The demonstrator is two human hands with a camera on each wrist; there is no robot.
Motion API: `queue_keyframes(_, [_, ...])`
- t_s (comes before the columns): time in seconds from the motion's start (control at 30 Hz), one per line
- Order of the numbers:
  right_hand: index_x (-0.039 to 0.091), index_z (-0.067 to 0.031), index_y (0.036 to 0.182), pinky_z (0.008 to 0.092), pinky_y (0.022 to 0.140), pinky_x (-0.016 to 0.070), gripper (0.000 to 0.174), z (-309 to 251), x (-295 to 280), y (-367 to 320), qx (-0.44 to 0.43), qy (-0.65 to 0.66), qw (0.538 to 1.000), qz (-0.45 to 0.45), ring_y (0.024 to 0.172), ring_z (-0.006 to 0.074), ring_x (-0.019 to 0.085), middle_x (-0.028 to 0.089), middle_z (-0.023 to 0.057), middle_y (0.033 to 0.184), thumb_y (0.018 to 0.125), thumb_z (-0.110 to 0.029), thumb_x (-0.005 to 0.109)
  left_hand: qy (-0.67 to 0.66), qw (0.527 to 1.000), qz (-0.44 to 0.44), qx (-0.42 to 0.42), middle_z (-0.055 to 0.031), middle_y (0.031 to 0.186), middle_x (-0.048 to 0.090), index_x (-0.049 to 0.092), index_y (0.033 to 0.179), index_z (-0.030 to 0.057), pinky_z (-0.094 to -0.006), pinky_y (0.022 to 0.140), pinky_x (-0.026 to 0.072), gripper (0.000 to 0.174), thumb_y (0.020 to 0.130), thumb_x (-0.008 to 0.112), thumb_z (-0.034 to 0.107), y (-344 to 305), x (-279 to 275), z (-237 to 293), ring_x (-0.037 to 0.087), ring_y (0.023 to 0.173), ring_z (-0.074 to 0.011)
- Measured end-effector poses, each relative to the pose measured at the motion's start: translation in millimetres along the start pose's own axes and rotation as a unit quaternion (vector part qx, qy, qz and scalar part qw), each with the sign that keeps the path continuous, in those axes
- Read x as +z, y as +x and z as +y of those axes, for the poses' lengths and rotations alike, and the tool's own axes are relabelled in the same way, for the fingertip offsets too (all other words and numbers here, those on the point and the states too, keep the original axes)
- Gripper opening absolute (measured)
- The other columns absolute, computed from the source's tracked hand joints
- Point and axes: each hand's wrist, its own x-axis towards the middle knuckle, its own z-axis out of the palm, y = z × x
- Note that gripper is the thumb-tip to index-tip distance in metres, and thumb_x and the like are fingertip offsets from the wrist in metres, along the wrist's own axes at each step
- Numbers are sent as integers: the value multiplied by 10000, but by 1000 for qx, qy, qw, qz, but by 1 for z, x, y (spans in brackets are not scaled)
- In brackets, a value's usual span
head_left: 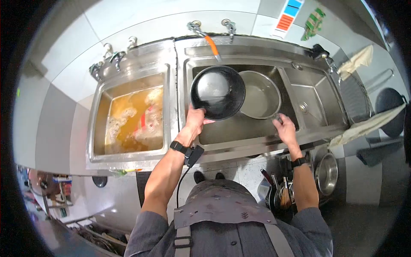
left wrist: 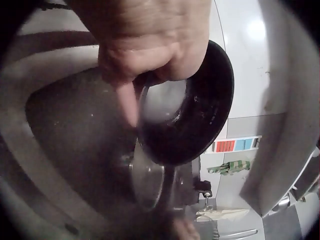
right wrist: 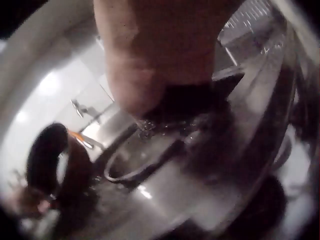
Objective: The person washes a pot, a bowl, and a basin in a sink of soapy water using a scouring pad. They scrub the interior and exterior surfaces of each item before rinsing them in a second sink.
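Observation:
The left hand (head_left: 196,118) grips the near left rim of a black bowl (head_left: 218,92), which is tilted over the middle sink basin. In the left wrist view, fingers lie on the outside of the black bowl (left wrist: 200,115). Beside it, a round metal pot (head_left: 259,96) of cloudy water stands in the basin. Just off that pot's lower right rim, the right hand (head_left: 285,128) has curled fingers around a small dark wiry scrubber (head_left: 277,118). The right wrist view shows shiny metallic strands (right wrist: 146,129) below the hand.
A left basin (head_left: 96,128) holds orange-brown, foamy water with something red-striped in it. A smaller basin (head_left: 314,92) lies to the right. Behind the sink are taps, one with an orange hose (head_left: 211,46). A strainer (head_left: 354,100), cloths and a dark pan (head_left: 389,112) hang at right.

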Motion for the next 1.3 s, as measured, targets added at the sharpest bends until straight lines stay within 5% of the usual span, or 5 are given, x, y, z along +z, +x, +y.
queue_keyframes(0.5, [677,-201,1299,481,990,451,427,-350,65,46,-544,31,834,89,1190,351,537,595,125,1293,875,-155,670,-66,981,128,131,-218,1299,604,416,1444,55,-498,618,683,612,869,382,-154,-79,-68,81,712,1029,-356])
queue_keyframes(0.53, [678,-202,1299,482,991,445,407,-366,83,51,-559,18,825,74,1201,349,534,600,123,1294,896,-164,627,-45,980,125,148,-289,1335,549,132,1557,114,-468,533,665,720,913,391,-75,-77,-90,85,734,903,-388])
queue_keyframes(0.93, [542,-31,1418,494,1098,435,502,-555,303,9,-312,-111,893,-304,1323,434,522,560,211,1434,948,-205,577,203,918,328,94,-273,1277,635,216,1601,99,-404,413,549,769,888,480,-16,-56,-314,138,730,828,-393])
queue_keyframes(1.07, [392,-18,1546,405,1203,339,586,-588,372,-2,-206,213,849,-437,1450,349,433,419,251,1572,995,-157,533,262,913,308,52,-302,1335,608,212,1615,114,-496,776,599,813,875,526,-5,-52,-377,153,683,1073,-442])
queue_keyframes(1.3, [588,-317,1425,593,1210,248,440,-589,383,12,-485,-315,754,-311,1435,411,390,533,56,1486,999,-249,503,422,853,304,-48,-357,1332,553,145,1612,209,-536,979,535,877,865,566,28,-39,-441,156,610,1177,-522])
